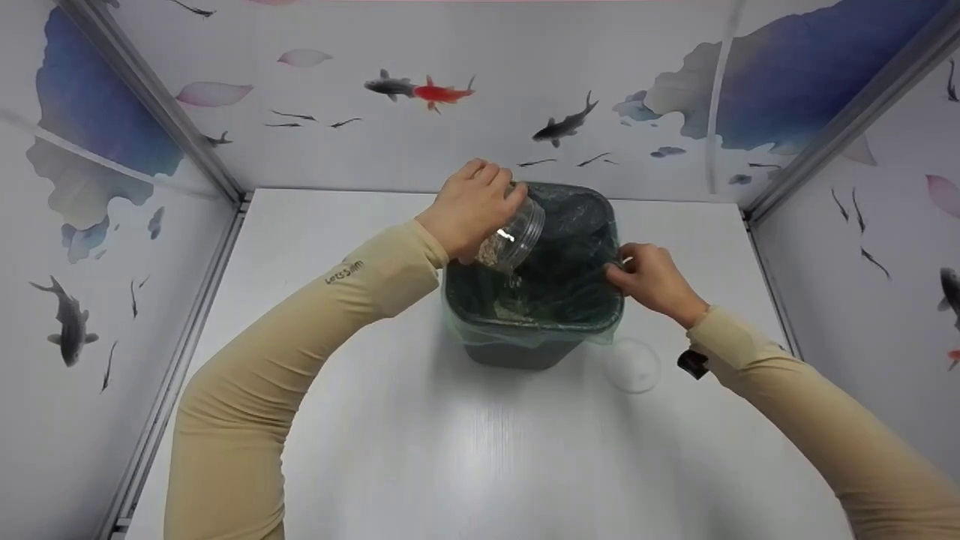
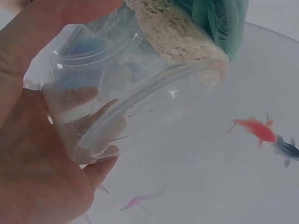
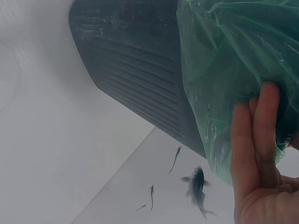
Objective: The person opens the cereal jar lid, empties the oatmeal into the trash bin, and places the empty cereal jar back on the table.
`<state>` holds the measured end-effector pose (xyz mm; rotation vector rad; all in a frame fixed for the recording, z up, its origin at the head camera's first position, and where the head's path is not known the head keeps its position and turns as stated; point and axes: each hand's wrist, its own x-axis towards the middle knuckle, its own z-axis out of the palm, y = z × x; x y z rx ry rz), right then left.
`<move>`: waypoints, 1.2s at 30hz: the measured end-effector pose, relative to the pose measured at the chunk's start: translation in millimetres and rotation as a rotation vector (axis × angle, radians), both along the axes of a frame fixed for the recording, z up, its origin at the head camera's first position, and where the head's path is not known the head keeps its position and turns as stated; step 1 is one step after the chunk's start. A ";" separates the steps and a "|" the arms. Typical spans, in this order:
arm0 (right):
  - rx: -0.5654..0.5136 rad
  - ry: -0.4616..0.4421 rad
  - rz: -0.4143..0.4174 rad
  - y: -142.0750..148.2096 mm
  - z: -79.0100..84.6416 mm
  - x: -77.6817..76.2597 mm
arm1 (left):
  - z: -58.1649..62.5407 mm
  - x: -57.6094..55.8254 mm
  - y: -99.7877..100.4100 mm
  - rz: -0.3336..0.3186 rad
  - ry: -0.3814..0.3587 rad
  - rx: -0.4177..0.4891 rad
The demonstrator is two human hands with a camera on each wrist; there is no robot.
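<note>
My left hand point(image 1: 474, 206) grips a clear plastic jar point(image 1: 527, 234), which is tipped with its mouth over a dark trash bin point(image 1: 525, 356). Pale, dry flakes point(image 2: 180, 37) lie along the jar's lower side in the left wrist view, and some fall into the bin. A thin green bag point(image 1: 574, 255) lines the bin and folds over its rim. At the bin's right side, my right hand point(image 1: 656, 281) pinches the bagged rim. Its straight fingers point(image 3: 266, 126) lie against the outside of the bag in the right wrist view.
A clear round lid point(image 1: 632, 365) lies flat on the white table point(image 1: 480, 465), right of the bin. White panels printed with fish point(image 1: 442, 93) enclose the table at the back and both sides. Metal frame posts point(image 1: 161, 90) stand at the corners.
</note>
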<state>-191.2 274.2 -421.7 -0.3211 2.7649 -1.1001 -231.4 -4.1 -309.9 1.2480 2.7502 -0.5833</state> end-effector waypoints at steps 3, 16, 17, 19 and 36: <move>-0.002 -0.009 -0.005 0.1 0.0 -0.2 | -1.2 0.0 0.1 0.000 -0.004 -0.009; -0.002 -0.017 -0.006 -0.7 1.8 0.4 | -3.1 1.0 -0.9 -0.016 0.005 -0.022; -0.003 -0.016 -0.005 -0.7 1.9 0.8 | -3.2 0.9 -1.1 -0.018 0.007 -0.021; 0.002 -0.010 -0.008 -0.6 1.4 0.7 | -3.4 0.9 -1.6 -0.023 0.007 -0.009; 0.004 0.008 -0.012 -0.3 -0.8 0.2 | -5.2 2.7 -3.9 -0.058 0.053 0.034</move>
